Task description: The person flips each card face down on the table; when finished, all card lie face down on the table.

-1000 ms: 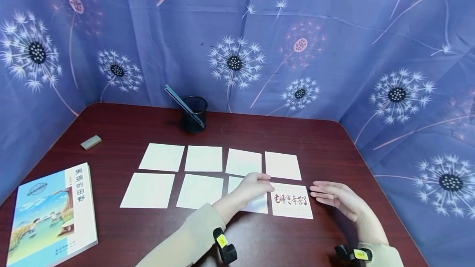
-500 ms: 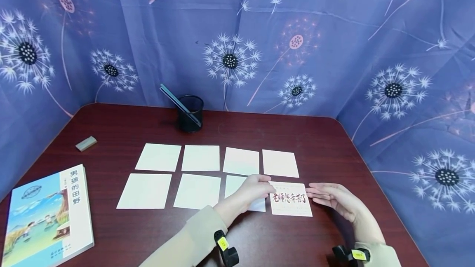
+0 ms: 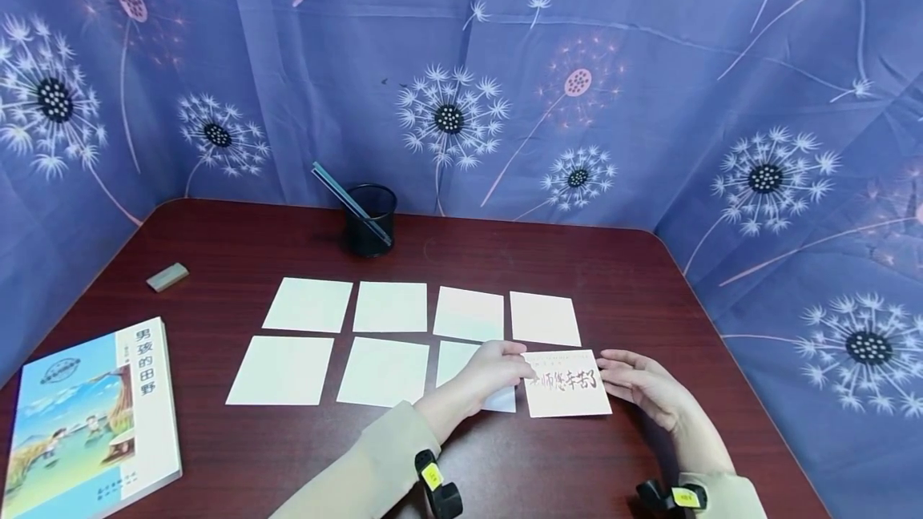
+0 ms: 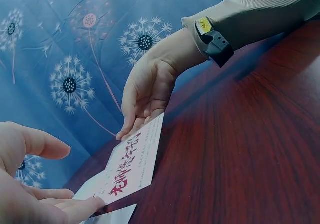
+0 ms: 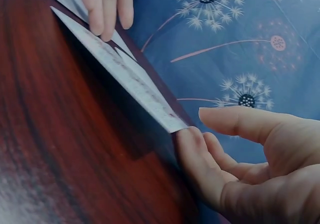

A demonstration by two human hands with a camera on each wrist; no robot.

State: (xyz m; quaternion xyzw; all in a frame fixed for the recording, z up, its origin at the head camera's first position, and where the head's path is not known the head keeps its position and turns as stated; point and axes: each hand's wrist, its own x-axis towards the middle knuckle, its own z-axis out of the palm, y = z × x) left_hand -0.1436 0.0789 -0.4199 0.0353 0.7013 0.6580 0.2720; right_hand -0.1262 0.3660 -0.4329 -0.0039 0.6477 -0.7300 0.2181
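Observation:
A white card with red Chinese writing (image 3: 568, 384) lies at the right end of the front row, its right side raised off the table, with a shadow under it in the right wrist view. My right hand (image 3: 649, 391) has its fingertips at that raised edge; the thumb (image 5: 235, 121) stays apart from the card. On the opposite side, my left hand (image 3: 485, 375) rests straight fingertips (image 4: 95, 202) on the card's left edge, thumb lifted. A blank card (image 3: 501, 400) is partly hidden beneath the left hand.
Several blank white cards, such as the near-left one (image 3: 281, 371), lie in two rows on the dark red table (image 3: 447, 471). A book (image 3: 155, 423) and a small eraser-like block (image 3: 167, 277) are at left. A black pen holder (image 3: 370, 235) stands at the back.
My right hand has come in to the written card's right edge, and that side has risen from the table. The left hand stays almost in place.

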